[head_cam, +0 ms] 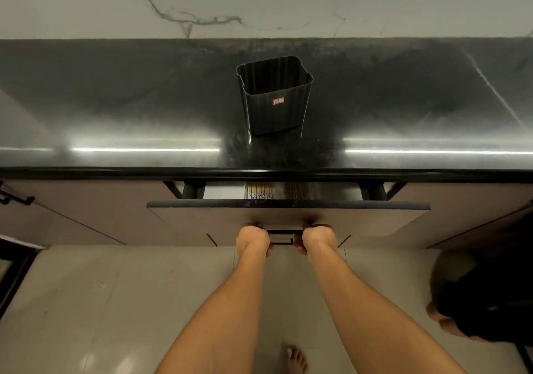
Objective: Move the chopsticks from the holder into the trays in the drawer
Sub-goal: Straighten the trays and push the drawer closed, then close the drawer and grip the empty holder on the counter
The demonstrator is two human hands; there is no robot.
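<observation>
Drawer handle [284, 231] in curled left hand [253, 238], right hand [318, 236]

We see a dark, glossy countertop [115, 99] that runs across the whole middle of the frame. On it, near the centre, a black ribbed holder [277, 105] stands upright, a little back from the front edge (a small red label [278, 101] is on its near side). Just under this edge a drawer [288, 215] is open by a narrow gap, and inside lie chopsticks [259, 191] in two groups side by side. In the lower part is a pale tiled floor [115, 301], with a bare foot [297, 359] on it.
</observation>
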